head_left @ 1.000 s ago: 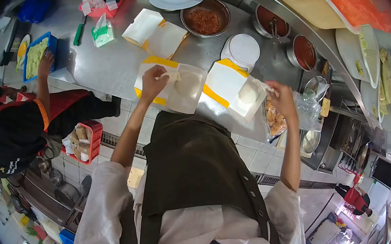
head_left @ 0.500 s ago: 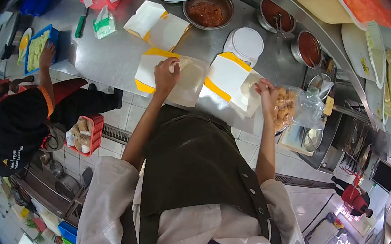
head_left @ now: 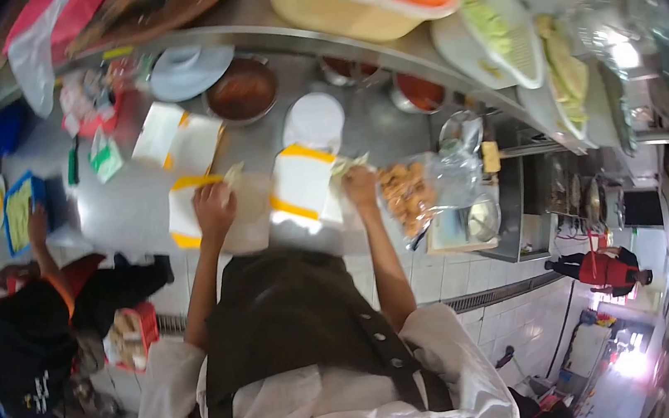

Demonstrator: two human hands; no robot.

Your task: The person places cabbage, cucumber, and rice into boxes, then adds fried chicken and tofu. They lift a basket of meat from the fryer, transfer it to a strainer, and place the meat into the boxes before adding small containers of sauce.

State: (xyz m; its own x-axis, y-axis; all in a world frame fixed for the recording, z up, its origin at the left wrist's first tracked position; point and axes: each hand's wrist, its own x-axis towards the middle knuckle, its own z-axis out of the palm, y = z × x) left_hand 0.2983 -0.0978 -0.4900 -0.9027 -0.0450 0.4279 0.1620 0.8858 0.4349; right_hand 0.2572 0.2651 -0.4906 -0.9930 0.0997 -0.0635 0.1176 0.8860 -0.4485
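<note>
The picture is motion-blurred. My left hand (head_left: 213, 207) rests on a white and yellow paper box (head_left: 185, 215) lying open on the steel counter (head_left: 121, 206), and pinches a pale flat piece at the box's far edge. My right hand (head_left: 360, 185) sits at the right edge of a second open white and yellow box (head_left: 298, 184), fingers closed on a pale scrap. A clear plastic bag of fried pieces (head_left: 408, 192) lies just right of that hand.
A third open box (head_left: 176, 141), a white lid (head_left: 315, 119), a pan of red sauce (head_left: 243, 91) and a white plate (head_left: 188, 68) lie further back. Sauce pots (head_left: 421, 94) stand at the right. Another person (head_left: 32, 330) at the left reaches a blue tray (head_left: 18, 216).
The view has swung and blurred. My right hand has left the bag of fried pieces and come to the second box's edge. My left hand stays on the first box.
</note>
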